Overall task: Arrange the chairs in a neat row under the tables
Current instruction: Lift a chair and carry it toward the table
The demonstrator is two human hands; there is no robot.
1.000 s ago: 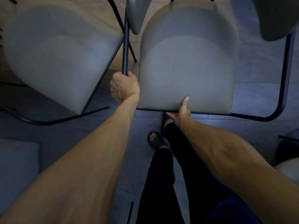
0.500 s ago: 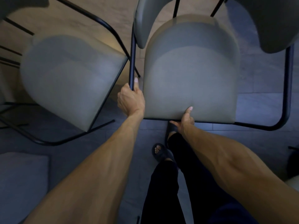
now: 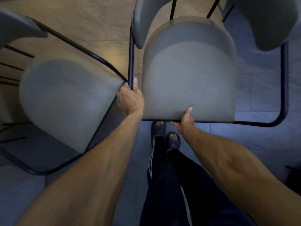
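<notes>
From my feed, the left hand (image 3: 130,99) is wrapped tight round the black frame tube (image 3: 131,59) of the grey chair (image 3: 189,75) at center-right, while the right hand (image 3: 184,122) pinches its seat's front edge. A second chair (image 3: 65,98) sits at the left.

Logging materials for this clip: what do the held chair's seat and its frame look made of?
Seat: looks like a padded cushion in matte grey fabric or faux leather; soft rounded edges, no gloss. Which covering is unclear. Frame: thin black tube, probably painted metal, with smooth bent corners and a slight sheen. The left hand wraps one bar, the right hand grips the seat's front edge.
</notes>
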